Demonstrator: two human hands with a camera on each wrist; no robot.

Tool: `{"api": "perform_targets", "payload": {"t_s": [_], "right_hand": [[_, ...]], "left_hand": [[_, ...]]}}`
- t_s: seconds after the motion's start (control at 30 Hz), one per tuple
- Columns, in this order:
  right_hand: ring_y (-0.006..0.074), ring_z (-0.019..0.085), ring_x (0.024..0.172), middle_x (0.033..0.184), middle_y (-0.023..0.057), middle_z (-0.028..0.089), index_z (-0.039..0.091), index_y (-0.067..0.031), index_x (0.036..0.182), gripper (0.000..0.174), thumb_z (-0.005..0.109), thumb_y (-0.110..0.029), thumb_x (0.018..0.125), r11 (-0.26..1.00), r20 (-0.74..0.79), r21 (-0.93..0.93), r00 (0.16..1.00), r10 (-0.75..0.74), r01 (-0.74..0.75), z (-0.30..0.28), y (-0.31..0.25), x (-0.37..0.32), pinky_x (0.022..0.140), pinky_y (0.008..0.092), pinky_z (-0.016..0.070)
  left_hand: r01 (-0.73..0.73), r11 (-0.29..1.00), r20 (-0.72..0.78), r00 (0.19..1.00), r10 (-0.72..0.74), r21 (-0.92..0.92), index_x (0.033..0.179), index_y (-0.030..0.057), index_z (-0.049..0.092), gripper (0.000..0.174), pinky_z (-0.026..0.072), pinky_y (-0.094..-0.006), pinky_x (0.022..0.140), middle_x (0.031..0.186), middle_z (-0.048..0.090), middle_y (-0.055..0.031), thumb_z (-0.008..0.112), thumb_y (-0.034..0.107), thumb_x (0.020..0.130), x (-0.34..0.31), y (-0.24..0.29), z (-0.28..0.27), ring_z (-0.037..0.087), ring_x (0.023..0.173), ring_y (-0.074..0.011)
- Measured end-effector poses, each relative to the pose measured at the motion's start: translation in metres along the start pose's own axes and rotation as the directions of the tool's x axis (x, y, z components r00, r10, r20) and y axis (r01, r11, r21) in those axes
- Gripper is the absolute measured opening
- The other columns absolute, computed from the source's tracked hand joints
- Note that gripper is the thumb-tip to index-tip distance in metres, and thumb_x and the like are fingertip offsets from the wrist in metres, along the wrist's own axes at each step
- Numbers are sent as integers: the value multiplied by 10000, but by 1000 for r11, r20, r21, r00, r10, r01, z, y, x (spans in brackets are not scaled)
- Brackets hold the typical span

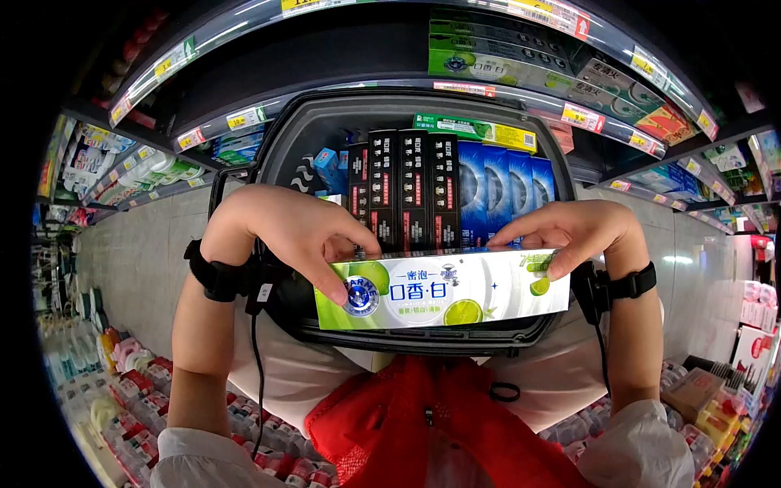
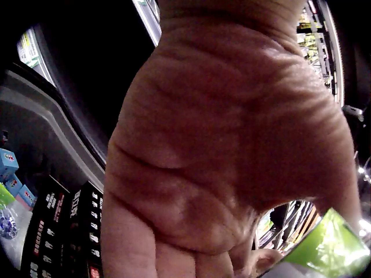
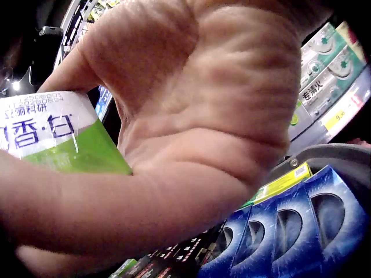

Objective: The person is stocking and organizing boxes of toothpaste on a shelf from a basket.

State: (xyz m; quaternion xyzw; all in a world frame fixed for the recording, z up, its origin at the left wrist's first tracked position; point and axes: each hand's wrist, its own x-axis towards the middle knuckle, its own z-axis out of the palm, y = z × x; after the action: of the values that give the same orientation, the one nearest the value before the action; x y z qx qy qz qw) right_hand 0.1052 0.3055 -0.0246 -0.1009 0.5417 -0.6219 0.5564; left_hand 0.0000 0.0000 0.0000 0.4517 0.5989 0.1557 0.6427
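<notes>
A white and green toothpaste box (image 1: 443, 305) with lime pictures is held level between both hands, over the near edge of an open grey bin (image 1: 281, 167). My left hand (image 1: 285, 232) grips its left end, thumb across the printed front and fingers behind. At the other end my right hand (image 1: 582, 232) holds it the same way, its thumb on the top right corner. The right wrist view shows the box's end (image 3: 75, 139) between thumb and fingers. Behind it in the bin stand black boxes (image 1: 411, 179) and blue boxes (image 1: 496, 187) in upright rows.
Small light-blue boxes (image 1: 328, 169) lie at the bin's left, and a green and yellow box (image 1: 476, 130) lies along its far side. Beyond, a shelf with price tags (image 1: 582, 118) carries stacked toothpaste boxes (image 1: 504, 61). Packaged goods (image 1: 142, 390) are behind on the lower left.
</notes>
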Motion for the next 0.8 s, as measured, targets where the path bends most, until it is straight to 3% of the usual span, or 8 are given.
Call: {"api": "perform_targets", "payload": {"t_s": [0.1, 0.27, 0.47, 0.8], "right_hand": [[198, 496, 1041, 1214, 202, 445, 300, 109, 1259, 744, 699, -131, 679, 1000, -9, -16, 1000, 20, -20, 0, 2, -4, 838, 294, 440], [198, 496, 1042, 1212, 201, 447, 303, 112, 1254, 721, 689, -103, 684, 999, 8, 9, 999, -44, 44, 3, -1, 2, 846, 296, 439], [200, 497, 1045, 1207, 206, 450, 307, 113, 1252, 720, 693, -113, 687, 999, -21, -30, 999, 36, -37, -2, 2, 3, 847, 300, 441], [185, 514, 1007, 1158, 195, 488, 323, 110, 1243, 717, 703, -125, 683, 998, -35, -35, 999, 42, -43, -1, 2, 3, 829, 287, 445]], "left_hand": [[-61, 996, -26, 998, 60, -58, 1108, -41, 497, 586, 472, -240, 597, 853, 641, -126, 724, 304, 692, 7, -4, 2, 605, 703, -130], [-42, 997, -22, 999, 41, -63, 1107, -46, 496, 594, 471, -238, 590, 853, 641, -127, 723, 312, 691, 3, -5, 2, 605, 698, -128], [-25, 996, -37, 999, 22, -89, 1112, -34, 499, 590, 465, -242, 607, 859, 641, -108, 719, 320, 694, 1, -5, 2, 595, 712, -120], [-1, 998, -21, 1000, -1, -63, 1115, -30, 489, 583, 457, -237, 615, 857, 640, -99, 711, 319, 704, 1, -3, 1, 587, 715, -110]]}}
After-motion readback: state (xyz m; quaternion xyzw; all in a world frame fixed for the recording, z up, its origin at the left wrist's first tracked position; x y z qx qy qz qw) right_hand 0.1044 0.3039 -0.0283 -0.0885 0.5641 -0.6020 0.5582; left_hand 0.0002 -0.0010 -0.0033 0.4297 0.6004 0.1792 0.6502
